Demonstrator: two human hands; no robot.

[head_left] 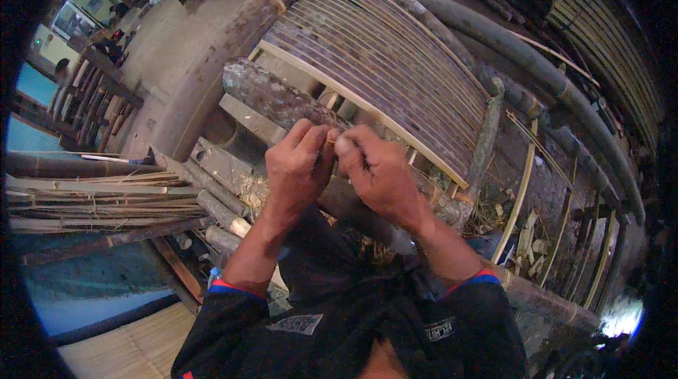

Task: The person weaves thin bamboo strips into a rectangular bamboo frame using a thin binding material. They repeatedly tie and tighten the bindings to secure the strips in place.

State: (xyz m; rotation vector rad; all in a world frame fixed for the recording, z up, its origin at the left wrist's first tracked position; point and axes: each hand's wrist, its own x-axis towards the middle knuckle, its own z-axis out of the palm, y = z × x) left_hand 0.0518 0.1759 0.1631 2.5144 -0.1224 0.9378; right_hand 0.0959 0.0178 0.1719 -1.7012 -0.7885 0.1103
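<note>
The room looks like a dim bamboo workshop: a bare floor (pixel 191 19) stretches off at upper left, a bundle of split bamboo strips (pixel 106 206) is stacked at the left, and pale offcuts (pixel 526 245) litter the ground at right. Ahead of the person, a slatted bamboo panel (pixel 374 54) lies between thick bamboo poles (pixel 236 37), which seem to frame it; a pale strip (pixel 424 153) runs along its near edge, probably to finish or stiffen the slat ends. A mottled log (pixel 272 89) lies just this side of it, close beyond the knuckles. Over the near end of this work, the left hand (pixel 300 164) and the right hand (pixel 378 171) meet, thumbs and forefingers pinched on a thin strand (pixel 331 119), the other fingers curled in. Holding the tips so close together likely gives fine control over something so slender, and both forearms angle inward to steady it. The strand is too small and blurred to tell where its ends run.
</note>
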